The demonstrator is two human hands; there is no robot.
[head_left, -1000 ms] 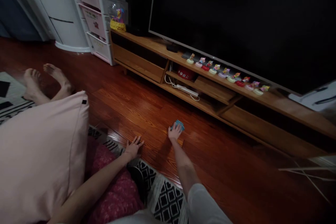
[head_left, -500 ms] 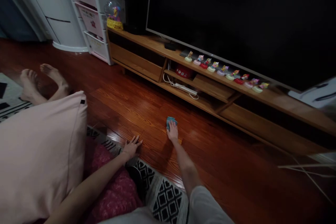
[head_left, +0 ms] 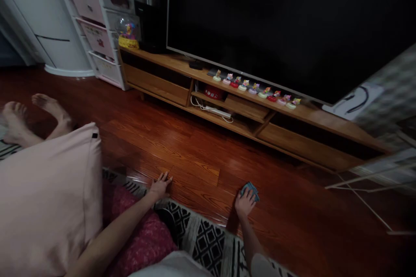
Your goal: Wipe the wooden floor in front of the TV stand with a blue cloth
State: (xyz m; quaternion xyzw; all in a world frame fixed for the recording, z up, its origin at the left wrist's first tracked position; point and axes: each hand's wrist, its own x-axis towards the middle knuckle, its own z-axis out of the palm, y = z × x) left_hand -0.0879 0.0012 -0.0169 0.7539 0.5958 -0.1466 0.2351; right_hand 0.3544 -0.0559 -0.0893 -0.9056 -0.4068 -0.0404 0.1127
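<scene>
My right hand [head_left: 245,202] presses down on a small teal cloth [head_left: 250,188] lying on the dark red wooden floor [head_left: 195,156], fingers wrapped over its near edge. My left hand [head_left: 160,186] lies flat on the floor with fingers spread, just past the edge of a black-and-white patterned rug [head_left: 208,242]. Both forearms reach forward from the bottom of the view.
A low wooden TV stand [head_left: 247,112] runs along the back under a large dark screen [head_left: 276,21], with a row of small figurines [head_left: 256,88] on top. A pink cushion [head_left: 45,199] fills the left. Another person's bare feet [head_left: 32,114] rest at far left. White drawers [head_left: 94,21] stand behind.
My right hand has slid the teal cloth back toward me and to the right across the floor. My left hand stays planted. The view has tilted slightly.
</scene>
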